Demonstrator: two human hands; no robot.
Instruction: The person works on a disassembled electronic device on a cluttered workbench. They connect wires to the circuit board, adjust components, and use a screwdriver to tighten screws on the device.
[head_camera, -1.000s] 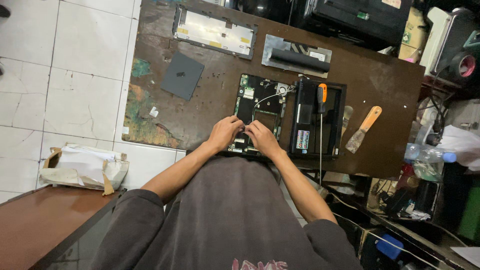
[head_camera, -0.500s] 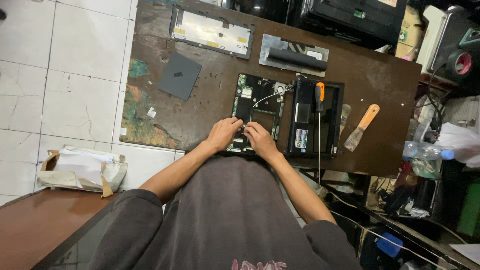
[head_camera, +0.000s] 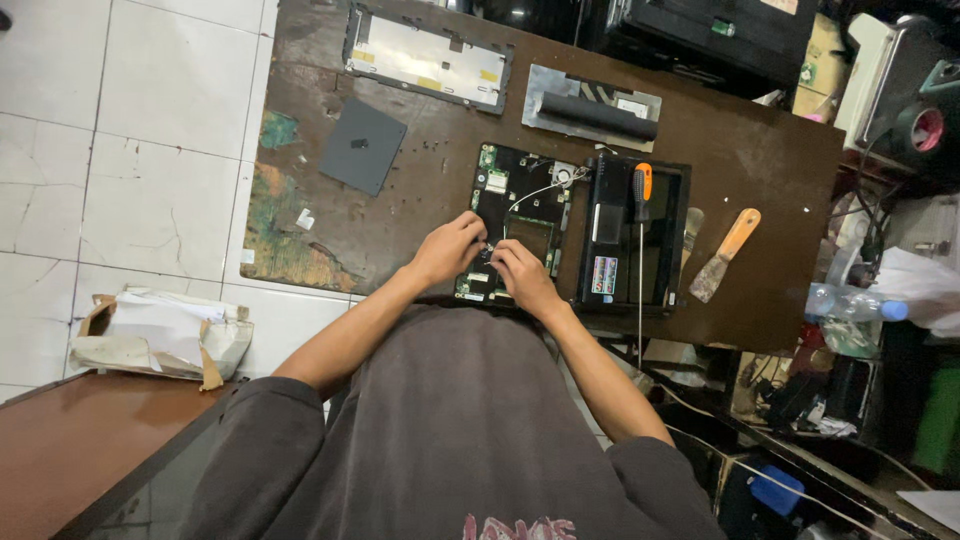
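Both hands meet over the near end of the board (head_camera: 515, 225), mid-table; left hand (head_camera: 448, 250) and right hand (head_camera: 520, 278) pinch fingertips on some small part there, too tiny to ID; screwdriver (head_camera: 641, 200) parked on the case (head_camera: 635, 240) w/in reach; scraper (head_camera: 727, 255) further right.

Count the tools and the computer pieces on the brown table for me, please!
Screwdriver: 1
Scraper: 1
Brush: 1
Circuit board: 1
Laptop shell: 1
Flat panels: 3
Total: 8
Left hand and right hand rest on the board.
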